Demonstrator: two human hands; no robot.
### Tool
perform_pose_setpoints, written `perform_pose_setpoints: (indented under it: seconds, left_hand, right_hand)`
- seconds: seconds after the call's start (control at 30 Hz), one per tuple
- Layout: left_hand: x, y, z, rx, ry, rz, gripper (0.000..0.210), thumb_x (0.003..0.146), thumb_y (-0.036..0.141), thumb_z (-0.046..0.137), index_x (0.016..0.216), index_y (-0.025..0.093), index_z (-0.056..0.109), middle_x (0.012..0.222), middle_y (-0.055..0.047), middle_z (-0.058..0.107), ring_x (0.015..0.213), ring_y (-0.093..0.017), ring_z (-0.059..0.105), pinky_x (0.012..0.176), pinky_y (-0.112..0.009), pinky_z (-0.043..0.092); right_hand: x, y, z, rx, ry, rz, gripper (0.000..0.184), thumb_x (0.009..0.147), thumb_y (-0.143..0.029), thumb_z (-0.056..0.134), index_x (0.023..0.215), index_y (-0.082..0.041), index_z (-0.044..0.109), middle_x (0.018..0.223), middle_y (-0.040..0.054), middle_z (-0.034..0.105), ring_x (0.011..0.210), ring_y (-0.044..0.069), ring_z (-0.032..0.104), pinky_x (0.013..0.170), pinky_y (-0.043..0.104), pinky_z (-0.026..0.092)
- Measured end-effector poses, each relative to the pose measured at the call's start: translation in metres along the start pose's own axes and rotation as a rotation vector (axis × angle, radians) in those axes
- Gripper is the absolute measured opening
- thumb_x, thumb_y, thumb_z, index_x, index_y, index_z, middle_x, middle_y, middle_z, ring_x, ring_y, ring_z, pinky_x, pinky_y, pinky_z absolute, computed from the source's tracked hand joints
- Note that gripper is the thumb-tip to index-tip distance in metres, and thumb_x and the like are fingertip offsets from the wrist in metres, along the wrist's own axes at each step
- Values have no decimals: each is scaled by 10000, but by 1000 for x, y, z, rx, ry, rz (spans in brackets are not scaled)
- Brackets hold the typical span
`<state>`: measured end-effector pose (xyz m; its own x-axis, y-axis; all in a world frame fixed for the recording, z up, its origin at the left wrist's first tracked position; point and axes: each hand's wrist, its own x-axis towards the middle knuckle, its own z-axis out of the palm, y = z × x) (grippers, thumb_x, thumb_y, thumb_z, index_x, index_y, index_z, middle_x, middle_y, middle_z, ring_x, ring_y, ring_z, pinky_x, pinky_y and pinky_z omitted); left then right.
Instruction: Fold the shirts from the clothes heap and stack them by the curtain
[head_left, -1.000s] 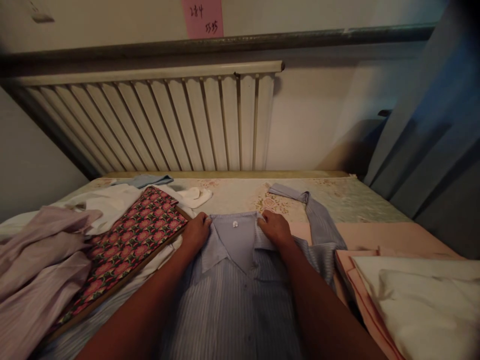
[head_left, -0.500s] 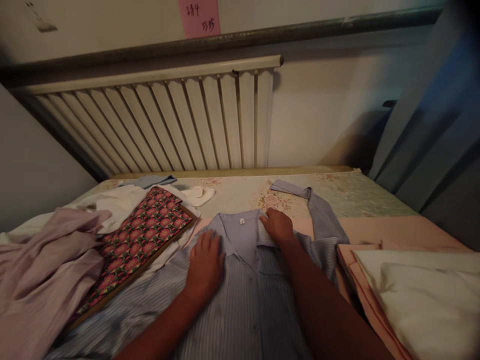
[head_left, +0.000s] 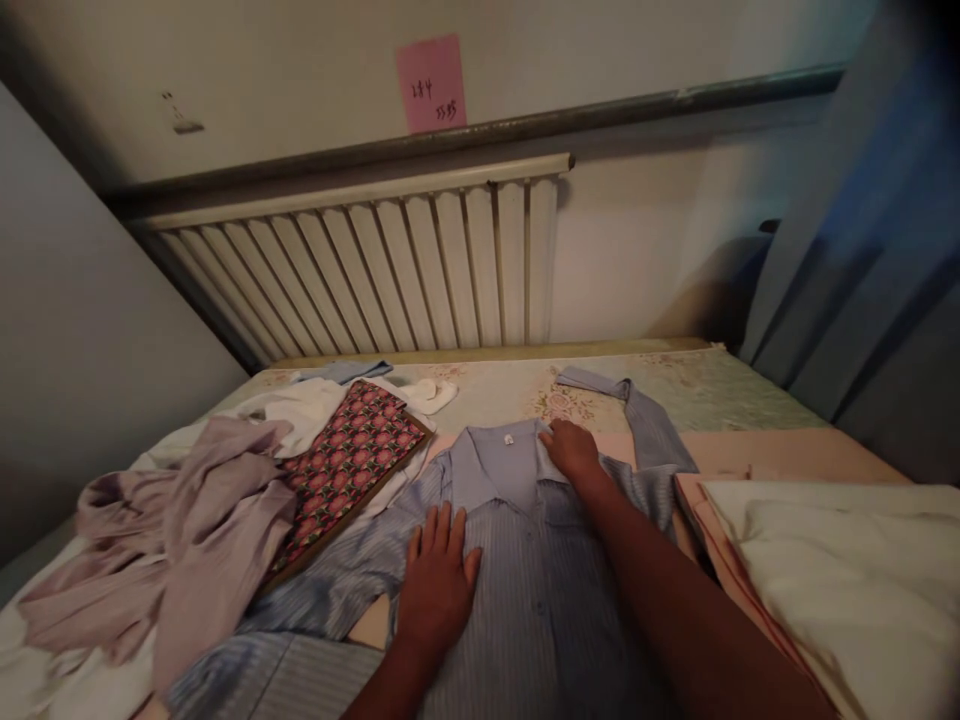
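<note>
A blue striped button-up shirt (head_left: 501,590) lies front up on the bed, collar toward the wall. My left hand (head_left: 439,575) rests flat on the shirt's left front below the collar, fingers spread. At the collar's right side, my right hand (head_left: 574,450) has its fingers closed on the cloth; the fingertips are partly hidden. One sleeve (head_left: 652,425) stretches away on the right with its cuff folded over to the left. The other side's sleeve lies bunched at the left, near the bottom.
Left of the shirt are a crumpled mauve garment (head_left: 217,510), white cloth (head_left: 304,410) and a red floral panel (head_left: 352,440) with a brown edge. Folded white bedding (head_left: 847,560) sits at the right. Behind the bed stand a radiator (head_left: 382,270) and a blue curtain (head_left: 847,250).
My left hand has moved from beside the collar down the shirt front and now lies flatter, fingers more spread. My right hand stays at the collar. The camera view has shifted left and up.
</note>
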<state>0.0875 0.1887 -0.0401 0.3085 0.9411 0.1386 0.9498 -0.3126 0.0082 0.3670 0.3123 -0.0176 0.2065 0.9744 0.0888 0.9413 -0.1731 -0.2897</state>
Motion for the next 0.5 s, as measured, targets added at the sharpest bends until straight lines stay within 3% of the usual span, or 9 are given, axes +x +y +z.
perform_pose_setpoints:
  seconds: [0.17, 0.27, 0.37, 0.5]
  left_hand:
    - [-3, 2, -1, -17, 42, 3, 552, 941, 432, 310, 1442, 206, 370, 1526, -103, 333, 1420, -283, 244, 1125, -498, 216]
    - [-5, 1, -1, -21, 70, 5, 531, 944, 415, 316, 1427, 208, 392, 1510, -111, 361, 1413, -285, 258, 1117, -500, 218]
    - [-4, 1, -5, -20, 84, 17, 514, 943, 393, 328, 1409, 199, 421, 1492, -125, 387, 1398, -292, 284, 1105, -504, 235]
    - [-5, 10, -23, -20, 69, 0, 491, 921, 359, 376, 1363, 172, 480, 1425, -163, 462, 1349, -317, 356, 1076, -531, 266]
  right_hand:
    - [-8, -7, -32, 8, -84, -46, 383, 896, -438, 505, 1093, -133, 627, 1109, 164, 665, 1056, 234, 609, 886, 326, 400]
    - [-36, -14, -54, 6, -57, -86, 422, 883, -390, 530, 1222, -141, 568, 1230, 159, 616, 1167, 235, 552, 962, 341, 383]
    - [-93, -16, -59, 28, 27, -140, 448, 913, -332, 474, 1313, -132, 502, 1355, 158, 529, 1281, 222, 459, 1069, 350, 318]
    - [-201, 2, -32, 164, 93, -272, 447, 861, -259, 489, 1295, -162, 538, 1348, 142, 544, 1283, 249, 471, 1094, 421, 345]
